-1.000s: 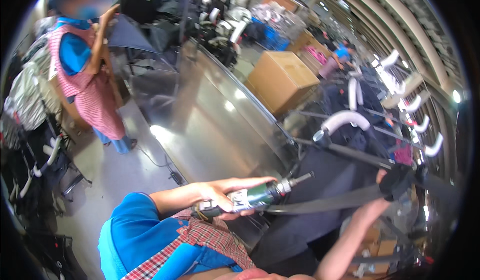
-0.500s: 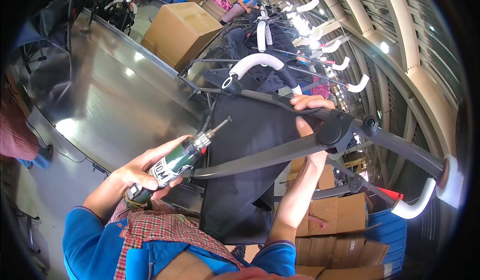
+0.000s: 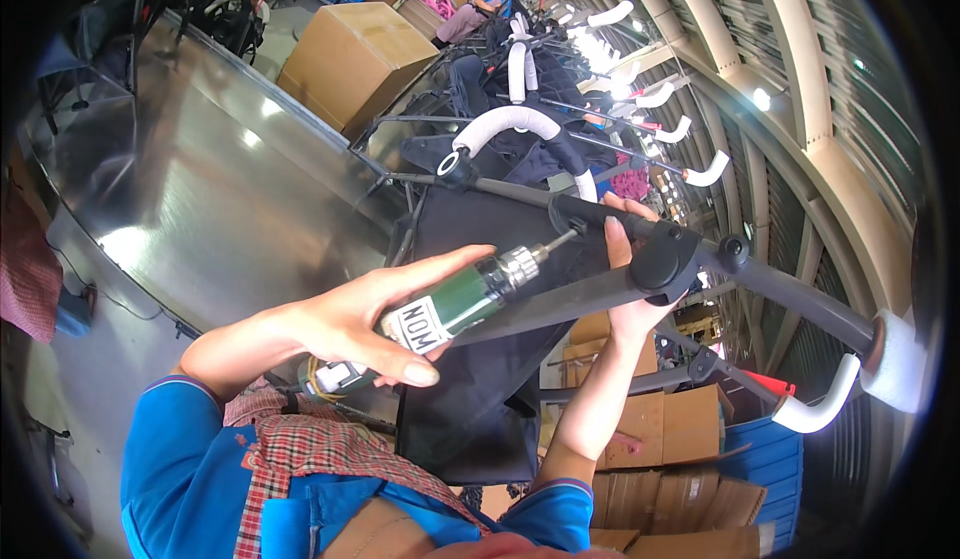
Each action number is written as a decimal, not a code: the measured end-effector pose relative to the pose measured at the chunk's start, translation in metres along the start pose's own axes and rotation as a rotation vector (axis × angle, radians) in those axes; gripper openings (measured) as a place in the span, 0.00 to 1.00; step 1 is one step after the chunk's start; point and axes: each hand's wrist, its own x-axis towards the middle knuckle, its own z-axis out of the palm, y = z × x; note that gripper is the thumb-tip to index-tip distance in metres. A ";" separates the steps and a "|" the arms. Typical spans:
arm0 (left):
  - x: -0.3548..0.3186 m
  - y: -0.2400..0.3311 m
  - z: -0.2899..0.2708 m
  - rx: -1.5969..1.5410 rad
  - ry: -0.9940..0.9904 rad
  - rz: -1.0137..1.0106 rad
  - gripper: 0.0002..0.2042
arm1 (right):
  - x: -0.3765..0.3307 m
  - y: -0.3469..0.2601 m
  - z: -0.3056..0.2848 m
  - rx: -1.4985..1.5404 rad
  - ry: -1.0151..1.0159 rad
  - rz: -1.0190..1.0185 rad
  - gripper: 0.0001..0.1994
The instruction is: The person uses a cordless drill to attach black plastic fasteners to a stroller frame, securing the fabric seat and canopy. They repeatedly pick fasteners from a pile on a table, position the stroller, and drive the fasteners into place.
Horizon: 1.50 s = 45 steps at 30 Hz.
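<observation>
My left hand (image 3: 350, 324) is closed around a green electric screwdriver (image 3: 470, 294), whose bit points up and to the right. A small dark piece, likely a screw, sits at the bit's tip (image 3: 577, 228), against or just short of a dark stroller frame tube (image 3: 520, 195); contact is hard to tell. My right hand (image 3: 622, 244) grips that tube from the far side, thumb up, beside the black round joint (image 3: 662, 259). Its palm is partly hidden by the frame. Black fabric (image 3: 450, 399) hangs below the tubes.
A metal-topped table (image 3: 240, 189) extends to the left, with a cardboard box (image 3: 355, 59) at its far side. More stroller frames with white curved handles (image 3: 708, 169) line the far right. Flattened cartons (image 3: 650, 499) and a blue crate (image 3: 775, 469) lie lower right. A person (image 3: 480, 9) sits far off.
My left hand has brought the screwdriver right and upward, so its tip is now at the tube near my right fingers. My right hand keeps its hold on the frame.
</observation>
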 end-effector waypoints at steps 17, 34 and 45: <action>0.021 0.005 0.033 -0.208 -0.011 0.031 0.46 | -0.006 0.013 -0.009 0.053 -0.121 -0.077 0.17; -0.057 -0.059 -0.002 -0.512 0.444 -0.171 0.33 | -0.105 0.009 -0.122 -0.230 -0.169 0.261 0.17; -0.119 -0.257 0.079 -0.599 0.779 -1.221 0.20 | -0.514 0.037 -0.297 -0.385 -0.120 1.115 0.06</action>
